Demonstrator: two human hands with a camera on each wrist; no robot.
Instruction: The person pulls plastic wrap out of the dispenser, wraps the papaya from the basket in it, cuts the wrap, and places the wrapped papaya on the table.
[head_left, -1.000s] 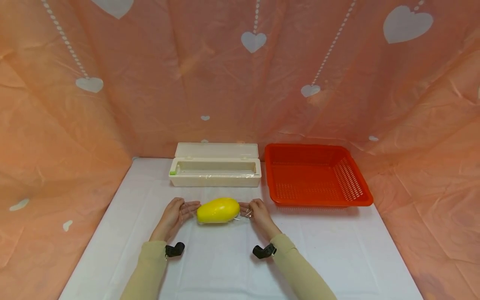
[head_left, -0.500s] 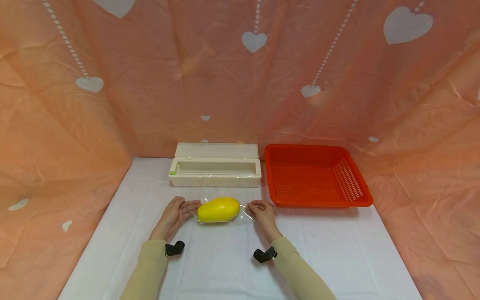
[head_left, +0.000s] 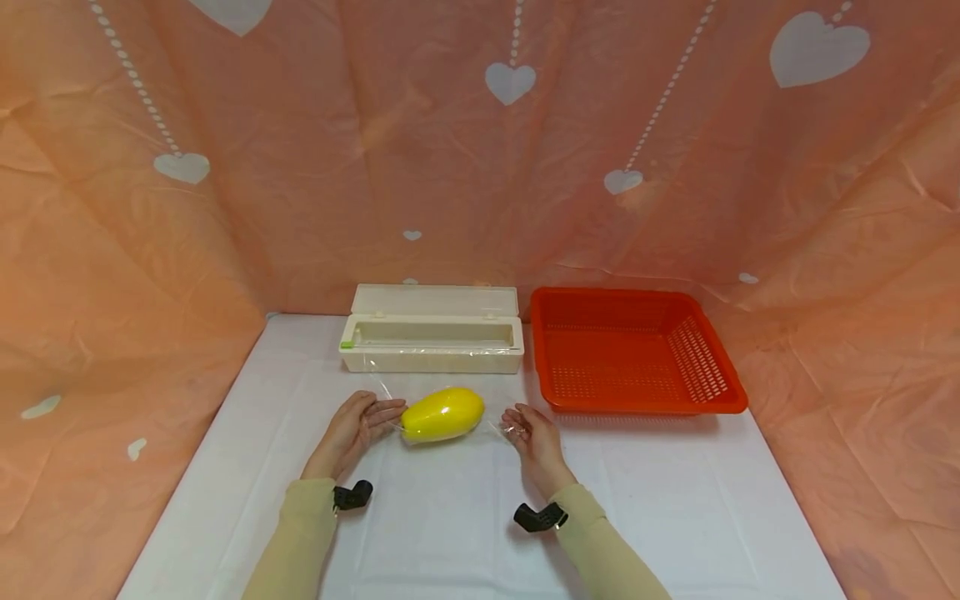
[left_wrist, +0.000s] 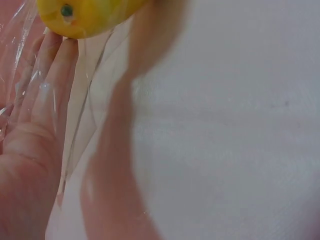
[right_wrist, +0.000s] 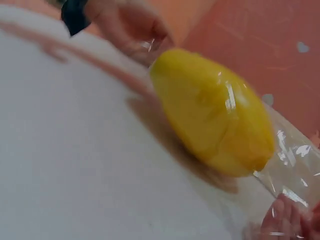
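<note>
A smooth yellow papaya-shaped fruit (head_left: 442, 415), with a small green stem spot in the left wrist view, lies tilted between both hands. Its shadow in the right wrist view suggests it is raised off the table. Clear cling film (right_wrist: 292, 157) covers it and stretches out at both ends. My left hand (head_left: 348, 433) has several fingers straight against the fruit's left end. Its thumb and index seem to pinch the film, partly hidden. Film runs taut from the fruit's right end to the fingertips of my right hand (head_left: 538, 446), which hold it apart from the fruit.
Behind the fruit stands a white cling film box (head_left: 433, 362), its lid raised and a green slider at its left. A red perforated basket (head_left: 637, 410) stands at the back right. White cloth covers the table (head_left: 442, 533); a pink curtain (head_left: 450, 183) hangs behind.
My right hand has drawn away from the fruit to the right and slightly nearer, pulling film. The fruit has shifted slightly right and its right end tilts farther back. My left hand barely moved.
</note>
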